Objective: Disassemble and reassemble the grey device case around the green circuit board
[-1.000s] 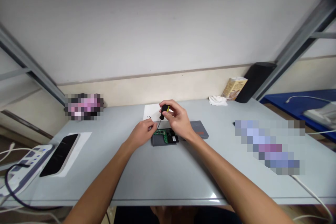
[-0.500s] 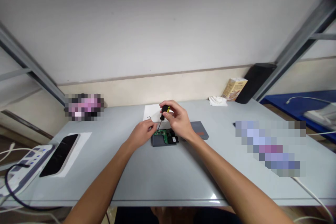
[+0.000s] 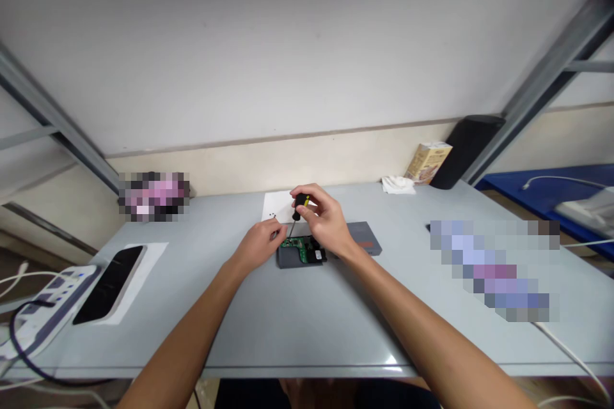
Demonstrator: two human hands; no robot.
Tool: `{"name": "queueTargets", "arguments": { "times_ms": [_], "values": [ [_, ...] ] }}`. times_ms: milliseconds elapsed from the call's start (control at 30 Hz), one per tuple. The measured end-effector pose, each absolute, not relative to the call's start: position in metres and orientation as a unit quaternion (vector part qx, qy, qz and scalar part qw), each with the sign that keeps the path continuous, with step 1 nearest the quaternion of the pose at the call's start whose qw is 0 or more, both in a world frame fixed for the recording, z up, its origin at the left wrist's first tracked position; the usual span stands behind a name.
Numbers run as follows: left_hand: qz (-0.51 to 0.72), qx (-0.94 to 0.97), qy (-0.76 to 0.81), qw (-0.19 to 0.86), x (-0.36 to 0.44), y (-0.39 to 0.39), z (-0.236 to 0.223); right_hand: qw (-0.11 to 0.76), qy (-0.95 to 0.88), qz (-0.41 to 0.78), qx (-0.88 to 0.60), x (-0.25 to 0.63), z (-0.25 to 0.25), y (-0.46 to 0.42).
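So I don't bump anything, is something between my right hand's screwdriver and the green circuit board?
Nothing visible; the screwdriver slants down toward the circuit board, the left hand close beside its tip.

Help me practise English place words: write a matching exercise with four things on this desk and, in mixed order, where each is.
Things:
1. black-and-yellow screwdriver
2. flat phone with a black screen
3. yellow printed carton
4. tiny black pieces

Places:
A. beside the tall black cylinder
B. on the white paper near the wall
C. in the right hand
D. on the white paper beside the power strip

Right pairs: 1-C, 2-D, 3-A, 4-B
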State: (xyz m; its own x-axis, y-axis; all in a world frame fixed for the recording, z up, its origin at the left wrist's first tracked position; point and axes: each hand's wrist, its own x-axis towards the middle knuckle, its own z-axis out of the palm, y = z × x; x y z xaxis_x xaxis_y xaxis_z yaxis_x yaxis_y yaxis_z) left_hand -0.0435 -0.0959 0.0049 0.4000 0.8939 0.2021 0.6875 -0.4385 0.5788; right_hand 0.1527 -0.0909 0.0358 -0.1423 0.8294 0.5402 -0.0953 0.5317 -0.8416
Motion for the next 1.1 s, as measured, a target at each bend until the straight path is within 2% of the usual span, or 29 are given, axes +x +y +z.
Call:
{"name": "queueTargets", "arguments": {
  "times_ms": [1100],
  "values": [
    [0.266, 0.801, 0.490, 0.219, -0.0443, -0.0944, 0.0003, 0.601, -0.637, 0.398, -0.271, 0.1520, 0.0375, -0.0907]
  ]
}}
